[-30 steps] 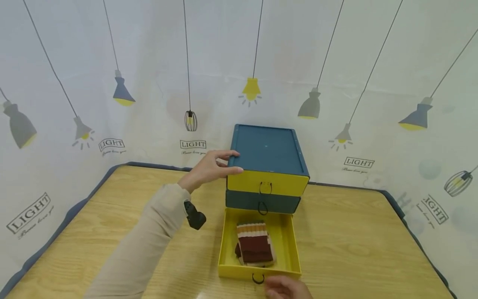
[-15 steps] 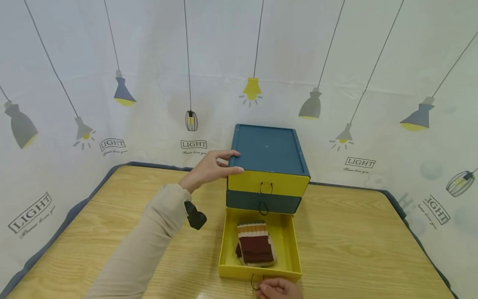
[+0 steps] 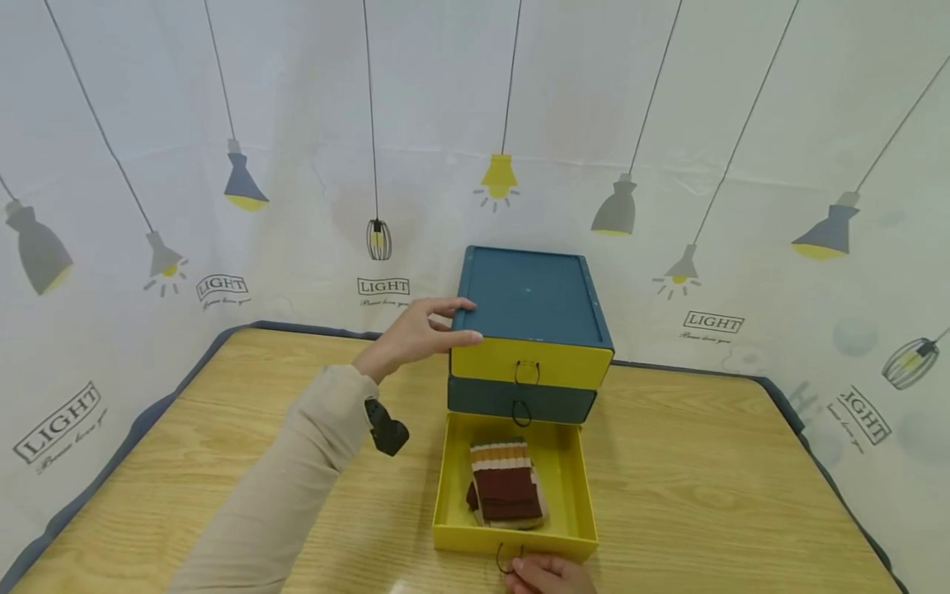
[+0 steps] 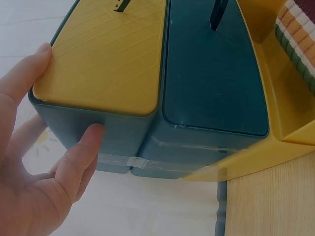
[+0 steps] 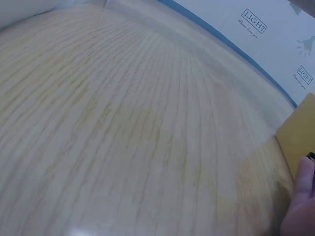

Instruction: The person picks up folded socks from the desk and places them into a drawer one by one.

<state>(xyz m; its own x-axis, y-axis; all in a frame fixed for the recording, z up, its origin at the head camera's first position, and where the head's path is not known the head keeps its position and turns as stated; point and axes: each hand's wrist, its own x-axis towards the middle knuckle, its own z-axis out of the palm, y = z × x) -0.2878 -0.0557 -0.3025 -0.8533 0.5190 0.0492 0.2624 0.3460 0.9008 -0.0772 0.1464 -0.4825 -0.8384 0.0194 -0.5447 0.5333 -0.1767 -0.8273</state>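
A small desktop drawer cabinet (image 3: 530, 293) with a dark teal top stands on the table. Its upper drawer (image 3: 490, 363) is yellow and the middle drawer (image 3: 475, 398) dark teal, both pushed in. The yellow bottom drawer (image 3: 571, 470) is pulled far out, with folded striped socks (image 3: 507, 487) inside. My left hand (image 3: 408, 337) rests on the cabinet's upper left front corner, fingers fairly straight, and the left wrist view shows the fingertips (image 4: 91, 137) against its side. With the fingertips of my right hand (image 3: 552, 575) I pinch the black pull loop (image 3: 502, 558) on the bottom drawer.
The wooden table (image 3: 705, 478) reaches out on both sides of the cabinet. Behind it hangs a pale curtain (image 3: 312, 99) printed with lamps. A black device (image 3: 387, 429) is strapped at my left wrist.
My right hand has moved a little left to the bottom drawer's loop and now pinches it. The left hand, the drawers and the socks have stayed in place.
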